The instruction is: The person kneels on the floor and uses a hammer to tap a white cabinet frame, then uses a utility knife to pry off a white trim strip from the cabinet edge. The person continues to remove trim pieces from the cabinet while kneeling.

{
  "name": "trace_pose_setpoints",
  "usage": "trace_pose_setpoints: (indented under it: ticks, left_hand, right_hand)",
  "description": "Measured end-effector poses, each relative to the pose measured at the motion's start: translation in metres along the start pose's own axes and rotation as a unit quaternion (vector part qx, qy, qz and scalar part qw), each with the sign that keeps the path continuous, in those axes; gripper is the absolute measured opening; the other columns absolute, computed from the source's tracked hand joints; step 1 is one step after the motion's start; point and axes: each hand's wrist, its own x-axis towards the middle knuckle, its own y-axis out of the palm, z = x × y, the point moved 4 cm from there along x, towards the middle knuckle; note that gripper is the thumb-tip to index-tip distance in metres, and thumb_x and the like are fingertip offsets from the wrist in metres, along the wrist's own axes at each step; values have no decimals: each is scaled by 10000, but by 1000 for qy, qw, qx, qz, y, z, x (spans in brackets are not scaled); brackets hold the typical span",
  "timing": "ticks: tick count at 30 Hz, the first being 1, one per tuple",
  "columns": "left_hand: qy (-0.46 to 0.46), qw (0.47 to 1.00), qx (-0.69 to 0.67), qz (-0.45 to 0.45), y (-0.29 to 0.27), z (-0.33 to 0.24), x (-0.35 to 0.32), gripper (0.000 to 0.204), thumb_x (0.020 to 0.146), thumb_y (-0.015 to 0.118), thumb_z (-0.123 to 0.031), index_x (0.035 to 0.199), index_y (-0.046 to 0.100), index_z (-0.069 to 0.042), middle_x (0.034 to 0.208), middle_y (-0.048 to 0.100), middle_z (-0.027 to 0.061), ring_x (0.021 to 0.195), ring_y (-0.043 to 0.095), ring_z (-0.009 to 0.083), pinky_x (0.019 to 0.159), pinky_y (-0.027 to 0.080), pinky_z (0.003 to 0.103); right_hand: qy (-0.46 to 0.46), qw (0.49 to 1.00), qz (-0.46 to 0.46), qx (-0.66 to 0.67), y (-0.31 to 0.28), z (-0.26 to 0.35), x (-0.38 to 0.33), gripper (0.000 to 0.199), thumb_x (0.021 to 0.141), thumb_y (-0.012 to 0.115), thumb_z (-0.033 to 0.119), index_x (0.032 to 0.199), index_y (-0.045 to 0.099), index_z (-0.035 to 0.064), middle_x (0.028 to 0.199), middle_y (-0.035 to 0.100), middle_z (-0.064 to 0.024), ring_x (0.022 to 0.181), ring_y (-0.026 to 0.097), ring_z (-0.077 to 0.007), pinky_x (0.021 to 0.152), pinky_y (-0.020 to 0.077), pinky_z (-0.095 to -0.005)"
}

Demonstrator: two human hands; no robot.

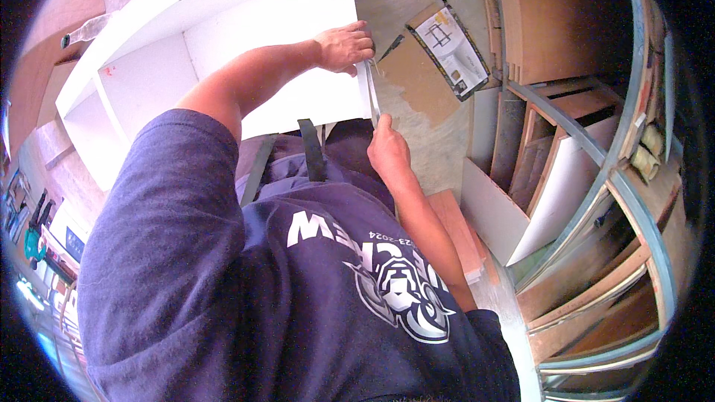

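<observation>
Edge strip is being pressed onto the white cabinet: left hand pinches its top, right hand grips lower; smoothing downward likely follows.

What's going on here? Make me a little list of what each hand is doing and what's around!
left hand: grips the top of a thin grey strip at the edge of the white cabinet
right hand: pinches the strip's lower end
strip: runs along the cabinet's edge between the hands
floor: printed sheet on cardboard
right side: rack of wooden boards
</observation>
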Motion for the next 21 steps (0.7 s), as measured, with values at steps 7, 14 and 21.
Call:
trace_pose_setpoints:
  ticks: [7, 14, 21]
  left_hand:
    - [46, 998, 28, -35, 7, 4, 2, 515, 735, 805, -431, 1095, 595, -129, 1087, 597, 54, 1130, 549, 255, 1109, 320, 478]
    - [53, 995, 74, -29, 7, -1, 2, 447, 789, 742, -487, 1076, 598, -177, 1095, 588, 36, 1137, 531, 238, 1097, 319, 456]
    - [12, 998, 64, -5, 2, -14, 0, 421, 802, 721, -497, 1085, 619, -203, 1139, 585, 25, 1153, 514, 228, 1106, 305, 445]
  right_hand:
    - [24, 999, 28, 12, 2, 1, 1, 287, 896, 517, 60, 1126, 372, -29, 839, 664, -325, 836, 673, -493, 754, 525, -576]
    - [32, 998, 48, -4, 2, 6, 4, 327, 913, 499, 72, 1175, 364, -69, 849, 668, -324, 829, 678, -490, 745, 536, -565]
    - [14, 999, 30, 6, 11, -1, 0, 203, 945, 462, 78, 1072, 349, -34, 792, 640, -345, 775, 657, -513, 688, 523, -582]
